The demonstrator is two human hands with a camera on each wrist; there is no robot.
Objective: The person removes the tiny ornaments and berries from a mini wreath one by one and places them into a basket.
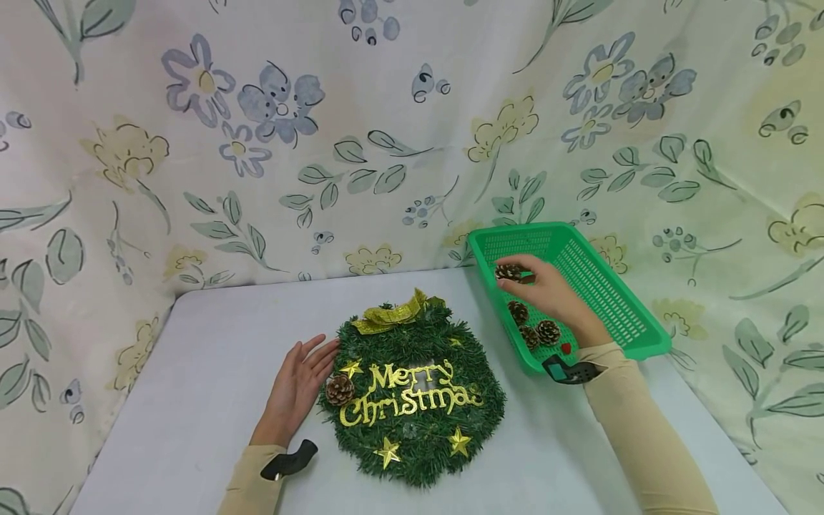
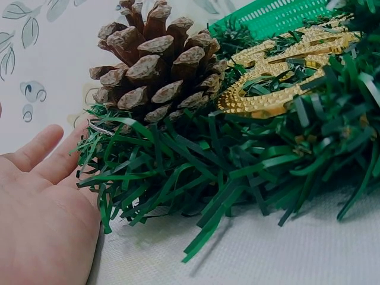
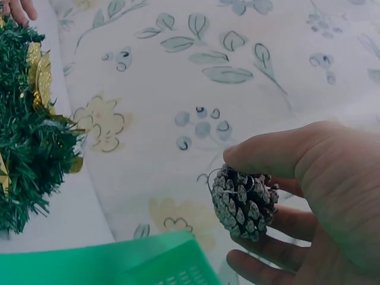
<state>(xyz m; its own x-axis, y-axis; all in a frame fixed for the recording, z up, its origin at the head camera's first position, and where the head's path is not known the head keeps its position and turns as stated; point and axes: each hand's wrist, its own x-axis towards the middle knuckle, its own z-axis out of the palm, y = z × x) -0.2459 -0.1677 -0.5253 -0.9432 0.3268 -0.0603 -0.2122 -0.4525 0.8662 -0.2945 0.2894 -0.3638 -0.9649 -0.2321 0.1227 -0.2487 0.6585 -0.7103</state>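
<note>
A green tinsel wreath [image 1: 418,458] with gold "Merry Christmas" lettering [image 1: 412,400], gold stars and a gold ribbon bow [image 1: 389,316] lies on the table. One pine cone [image 1: 340,390] sits on its left side, large in the left wrist view. Beside that edge rests my left hand [image 1: 302,383], palm up, fingers straight and touching the greenery. Over the green basket [image 1: 605,286], my right hand [image 1: 547,290] pinches another pine cone [image 3: 244,202] between thumb and fingers; a thin wire loop shows on it in the right wrist view.
Inside the basket lie several pine cones [image 1: 548,332] and a small red item [image 1: 566,348]. The basket stands at the table's right rear. A floral cloth [image 1: 386,143] hangs behind the white table [image 1: 206,357]. Each wrist wears a black strap.
</note>
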